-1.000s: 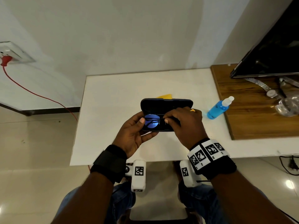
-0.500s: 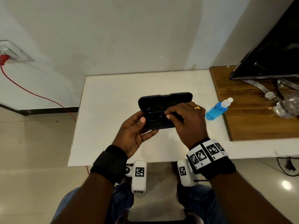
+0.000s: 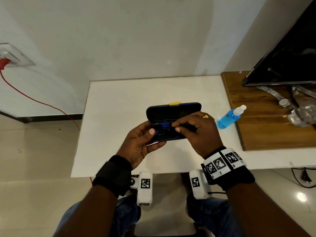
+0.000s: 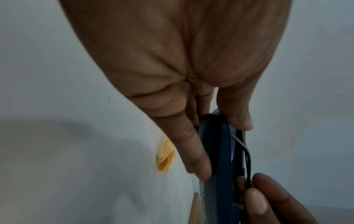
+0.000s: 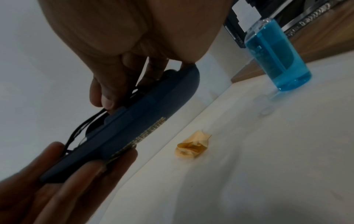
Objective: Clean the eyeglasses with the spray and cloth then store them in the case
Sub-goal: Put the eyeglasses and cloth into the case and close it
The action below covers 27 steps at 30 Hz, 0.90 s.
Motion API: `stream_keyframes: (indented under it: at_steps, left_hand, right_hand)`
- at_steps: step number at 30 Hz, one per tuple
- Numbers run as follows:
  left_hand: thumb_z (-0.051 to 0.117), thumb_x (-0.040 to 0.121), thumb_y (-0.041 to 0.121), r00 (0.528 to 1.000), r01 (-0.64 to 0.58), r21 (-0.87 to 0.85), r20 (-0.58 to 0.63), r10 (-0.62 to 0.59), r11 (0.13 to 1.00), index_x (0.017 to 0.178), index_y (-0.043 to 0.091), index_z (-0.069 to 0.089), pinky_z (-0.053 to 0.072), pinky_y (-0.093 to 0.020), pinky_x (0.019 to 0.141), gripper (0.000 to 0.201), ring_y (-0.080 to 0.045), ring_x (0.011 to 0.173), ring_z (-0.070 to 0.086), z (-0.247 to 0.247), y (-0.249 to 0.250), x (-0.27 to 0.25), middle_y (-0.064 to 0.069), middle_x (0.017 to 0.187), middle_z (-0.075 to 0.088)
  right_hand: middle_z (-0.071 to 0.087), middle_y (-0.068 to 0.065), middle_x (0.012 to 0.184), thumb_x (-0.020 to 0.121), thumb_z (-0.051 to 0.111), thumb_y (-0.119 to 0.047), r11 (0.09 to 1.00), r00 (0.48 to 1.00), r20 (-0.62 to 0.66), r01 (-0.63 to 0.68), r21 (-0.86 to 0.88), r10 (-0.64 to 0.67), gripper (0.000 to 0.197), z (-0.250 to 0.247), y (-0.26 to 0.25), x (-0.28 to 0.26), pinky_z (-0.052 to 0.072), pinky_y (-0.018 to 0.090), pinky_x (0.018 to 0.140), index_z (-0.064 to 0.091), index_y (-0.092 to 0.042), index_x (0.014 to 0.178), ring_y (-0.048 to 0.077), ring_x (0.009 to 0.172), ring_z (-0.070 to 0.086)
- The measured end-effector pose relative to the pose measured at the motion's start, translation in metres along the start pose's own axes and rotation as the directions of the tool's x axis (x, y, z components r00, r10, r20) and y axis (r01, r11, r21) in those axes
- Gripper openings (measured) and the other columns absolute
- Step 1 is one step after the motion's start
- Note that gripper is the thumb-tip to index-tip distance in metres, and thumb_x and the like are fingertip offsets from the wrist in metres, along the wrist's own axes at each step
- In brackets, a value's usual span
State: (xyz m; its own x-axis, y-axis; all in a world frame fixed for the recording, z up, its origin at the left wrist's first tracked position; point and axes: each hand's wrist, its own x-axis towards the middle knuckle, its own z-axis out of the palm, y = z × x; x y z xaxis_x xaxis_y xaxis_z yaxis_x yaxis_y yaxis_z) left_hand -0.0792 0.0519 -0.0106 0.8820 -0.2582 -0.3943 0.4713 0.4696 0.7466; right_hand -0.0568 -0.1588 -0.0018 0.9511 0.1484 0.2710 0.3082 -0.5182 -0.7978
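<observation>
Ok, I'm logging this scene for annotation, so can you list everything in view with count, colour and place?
case: one, dark blue, open, held above the white table
eyeglasses: one pair, dark frame with bluish lenses, in the case's lower half
cloth: one, yellow, crumpled on the table beyond the case
spray bottle: one, blue liquid with pale cap, at the table's right edge
table: one, white, against the wall
wooden surface: one, brown, right of the table
wristwatch: one, silver, on the wooden surface
screen: one, black, far right
wall socket: one, white, with a red plug and cable
left hand: grips the case's left end
right hand: pinches the eyeglasses
</observation>
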Motion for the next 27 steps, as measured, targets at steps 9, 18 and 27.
stream_keyframes:
  at_steps: [9,18,27]
  left_hand:
    - [0.056,0.088,0.011,1.000,0.012,0.062,0.020,-0.013,0.998,0.133,0.012,0.053,0.057,-0.038,0.085,0.045,-0.033,0.116,0.063,-0.003,0.002,-0.003,-0.012,0.129,0.064]
    - [0.060,0.085,0.015,1.000,-0.014,0.043,-0.019,0.015,0.999,0.130,0.011,0.056,0.057,-0.039,0.085,0.046,-0.033,0.116,0.063,-0.011,0.006,0.001,-0.012,0.128,0.065]
    - [0.063,0.081,0.019,0.975,-0.163,0.018,-0.151,0.164,0.986,0.129,0.010,0.058,0.058,-0.037,0.083,0.048,-0.029,0.109,0.067,-0.046,0.024,-0.003,-0.011,0.122,0.067]
  right_hand:
    - [0.065,-0.038,0.085,0.079,0.064,-0.039,0.997,0.995,0.060,-0.076,-0.009,0.077,0.018,-0.004,0.007,0.002,0.046,0.055,0.093,0.076,-0.039,0.092,0.004,0.097,0.060]
    - [0.076,-0.003,0.094,0.091,0.067,-0.014,0.981,0.957,-0.256,-0.098,0.170,0.140,0.012,-0.017,-0.008,0.007,0.054,0.035,0.089,0.076,-0.013,0.098,0.014,0.096,0.070]
    - [0.072,-0.007,0.089,0.088,0.065,-0.015,0.874,0.877,-0.134,-0.476,-0.097,0.462,0.014,-0.007,0.045,0.048,0.052,0.029,0.079,0.070,-0.028,0.084,0.016,0.081,0.068]
